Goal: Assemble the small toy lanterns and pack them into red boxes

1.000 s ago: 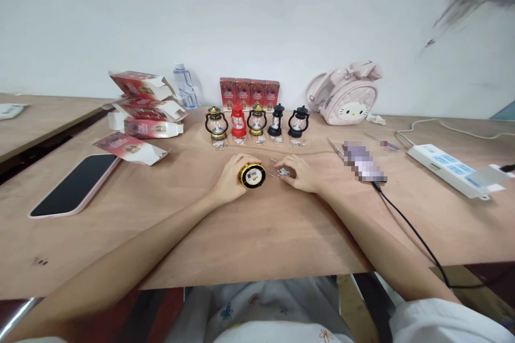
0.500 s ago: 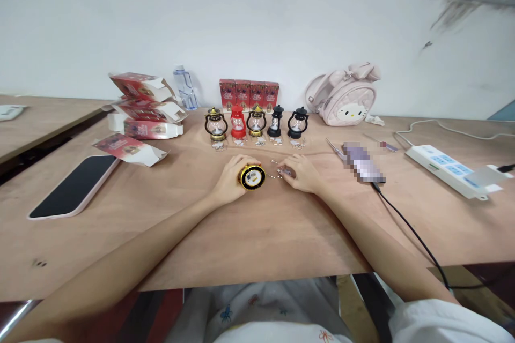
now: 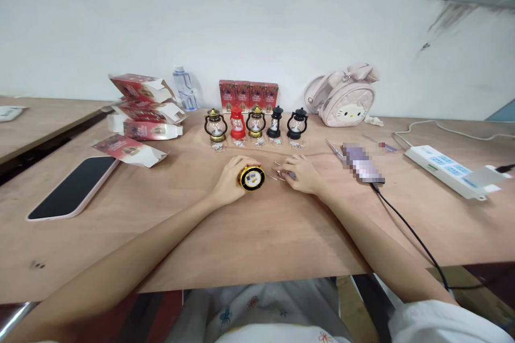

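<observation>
My left hand [image 3: 231, 179] is wrapped around a small gold lantern [image 3: 252, 178], tipped so its round base faces me. The base has a black ring and a pale centre with small parts in it. Close by on the right, my right hand [image 3: 301, 174] is closed on a small screwdriver [image 3: 273, 177], whose thin shaft points left toward the lantern. Fingers hide much of its handle. Behind the hands stands a row of small lanterns: a bronze one [image 3: 216, 126], a red one [image 3: 237, 123], another bronze one [image 3: 255, 122] and two black ones [image 3: 298, 124].
Small loose parts [image 3: 259, 142] lie before the lanterns. Red boxes [image 3: 249, 97] stand against the wall. Opened boxes [image 3: 148, 107], a bottle [image 3: 185, 88] and a phone [image 3: 74, 187] are left. A pink bag [image 3: 350, 99], a purple device [image 3: 362, 163] and a power strip [image 3: 446, 169] are right.
The camera view has shifted very slightly. My right fingers have moved a little around the screwdriver; the lantern stays in my left hand, its base turned slightly.
</observation>
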Demonstrator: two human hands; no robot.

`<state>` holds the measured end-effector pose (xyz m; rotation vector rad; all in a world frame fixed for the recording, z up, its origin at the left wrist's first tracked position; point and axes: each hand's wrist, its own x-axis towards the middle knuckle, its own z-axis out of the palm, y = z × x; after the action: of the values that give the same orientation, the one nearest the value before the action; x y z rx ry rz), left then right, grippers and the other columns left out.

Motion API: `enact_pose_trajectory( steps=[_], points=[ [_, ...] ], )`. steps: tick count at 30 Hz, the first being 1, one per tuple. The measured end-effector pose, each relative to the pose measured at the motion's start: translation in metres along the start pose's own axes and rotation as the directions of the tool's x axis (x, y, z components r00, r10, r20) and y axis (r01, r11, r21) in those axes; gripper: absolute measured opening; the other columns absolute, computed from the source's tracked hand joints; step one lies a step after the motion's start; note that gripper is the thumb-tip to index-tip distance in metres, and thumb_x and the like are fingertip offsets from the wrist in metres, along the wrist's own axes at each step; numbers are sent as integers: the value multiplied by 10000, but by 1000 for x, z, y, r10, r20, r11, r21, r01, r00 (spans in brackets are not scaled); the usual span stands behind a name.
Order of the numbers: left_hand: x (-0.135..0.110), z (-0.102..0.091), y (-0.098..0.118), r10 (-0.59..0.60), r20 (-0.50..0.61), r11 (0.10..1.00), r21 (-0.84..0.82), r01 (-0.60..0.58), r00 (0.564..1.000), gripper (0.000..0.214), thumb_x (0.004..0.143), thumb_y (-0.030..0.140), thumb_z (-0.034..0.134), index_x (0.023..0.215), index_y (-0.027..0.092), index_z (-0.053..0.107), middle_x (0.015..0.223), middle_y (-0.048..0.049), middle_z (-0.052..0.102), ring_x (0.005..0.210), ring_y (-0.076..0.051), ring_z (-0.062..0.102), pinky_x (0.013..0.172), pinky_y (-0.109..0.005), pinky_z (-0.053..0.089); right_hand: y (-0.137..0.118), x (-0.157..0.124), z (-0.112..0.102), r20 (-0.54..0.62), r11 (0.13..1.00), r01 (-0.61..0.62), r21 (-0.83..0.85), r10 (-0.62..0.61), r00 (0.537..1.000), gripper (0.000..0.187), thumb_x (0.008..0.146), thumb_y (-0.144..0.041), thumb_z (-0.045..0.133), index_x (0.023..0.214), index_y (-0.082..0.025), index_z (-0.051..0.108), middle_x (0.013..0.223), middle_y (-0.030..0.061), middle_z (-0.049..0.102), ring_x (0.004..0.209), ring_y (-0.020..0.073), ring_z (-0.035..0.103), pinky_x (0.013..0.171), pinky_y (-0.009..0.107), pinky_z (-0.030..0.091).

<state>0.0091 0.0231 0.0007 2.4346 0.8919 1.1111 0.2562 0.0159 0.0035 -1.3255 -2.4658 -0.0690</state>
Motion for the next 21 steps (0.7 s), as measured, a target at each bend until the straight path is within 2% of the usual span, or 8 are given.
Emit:
enact_pose_trajectory(
  steps=[7, 12, 16, 19, 21],
  points=[
    [0, 0, 0, -7, 8, 1000, -1, 7, 1000, 354, 717, 157, 613, 1067, 196, 580, 1080, -84, 612, 1045, -232, 564, 918, -367, 448, 3, 0, 0, -4, 999, 35, -9, -35, 999, 225, 836, -197, 577, 1007, -226, 719, 891, 70, 654, 906, 217, 520, 784, 333, 328],
    [0, 0, 0, -11, 7, 1000, 6, 11, 1000, 348, 722, 160, 612, 1066, 201, 579, 1081, -82, 615, 1044, -230, 566, 915, -366, 451, 7, 1, 6, -62, 989, 126, -73, -130, 990, 161, 882, -222, 564, 914, -205, 720, 840, 59, 653, 855, 190, 520, 743, 312, 311],
    [0, 1, 0, 1, 5, 1000, 2, -1, 1000, 348, 722, 155, 614, 1066, 197, 581, 1074, -83, 615, 1036, -229, 568, 914, -367, 452, 9, 3, 13, -100, 965, 193, -177, -212, 972, 184, 911, -242, 538, 855, -153, 690, 812, 64, 659, 806, 183, 511, 725, 309, 312],
    [-1, 1, -1, 5, 3, 1000, 8, -5, 1000, 353, 720, 147, 612, 1067, 201, 581, 1080, -81, 614, 1039, -227, 567, 915, -364, 452, 4, 4, 14, -204, 959, 192, -210, -235, 950, 210, 931, -239, 505, 820, -150, 659, 788, 60, 660, 775, 179, 513, 704, 309, 318],
    [-1, 1, -1, 6, 5, 1000, 13, -6, 1000, 368, 714, 138, 613, 1075, 204, 579, 1086, -80, 613, 1043, -227, 565, 917, -364, 450, -5, 3, 11, -341, 972, 176, -154, -219, 914, 199, 940, -221, 488, 829, -161, 641, 790, 49, 668, 767, 170, 526, 693, 306, 327]
  ],
)
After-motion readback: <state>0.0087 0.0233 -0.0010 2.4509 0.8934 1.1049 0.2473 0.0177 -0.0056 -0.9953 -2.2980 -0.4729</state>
